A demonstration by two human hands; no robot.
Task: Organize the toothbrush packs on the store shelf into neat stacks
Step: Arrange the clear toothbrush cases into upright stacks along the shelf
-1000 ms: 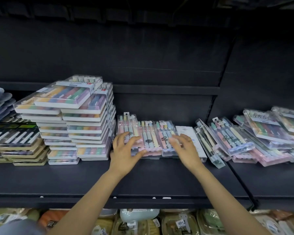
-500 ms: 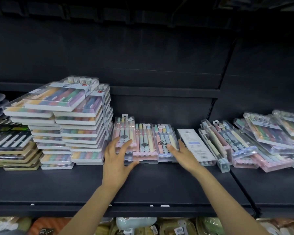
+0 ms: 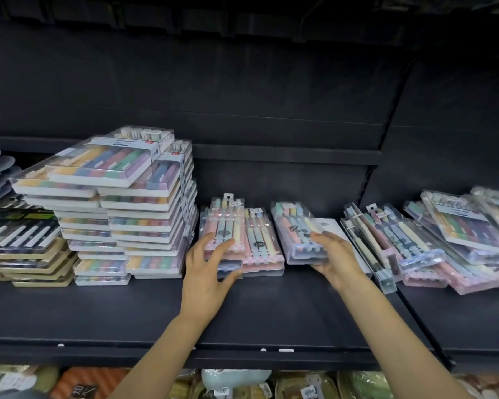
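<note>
Clear pastel toothbrush packs lie in the middle of the dark shelf (image 3: 144, 315). My left hand (image 3: 206, 269) grips the near end of a small pink stack (image 3: 228, 226), fingers on top and thumb under its lower pack. A second pink pack (image 3: 260, 240) lies beside that stack on the right. My right hand (image 3: 336, 254) holds the near end of another clear pack (image 3: 296, 230), lifted and tilted off to the right, apart from the pink ones. A white-backed pack (image 3: 333, 227) lies partly under my right hand.
Two tall stacks of wide multicolour packs (image 3: 139, 205) stand just left of my left hand. Dark and tan packs (image 3: 20, 243) are piled at the far left. A loose heap of packs (image 3: 444, 240) spreads across the right, over the shelf divider (image 3: 409, 309). Goods fill the shelf below.
My right hand has taken the rightmost pack and pulled it up and to the right, opening a gap. My left hand has closed on the left stack's near end.
</note>
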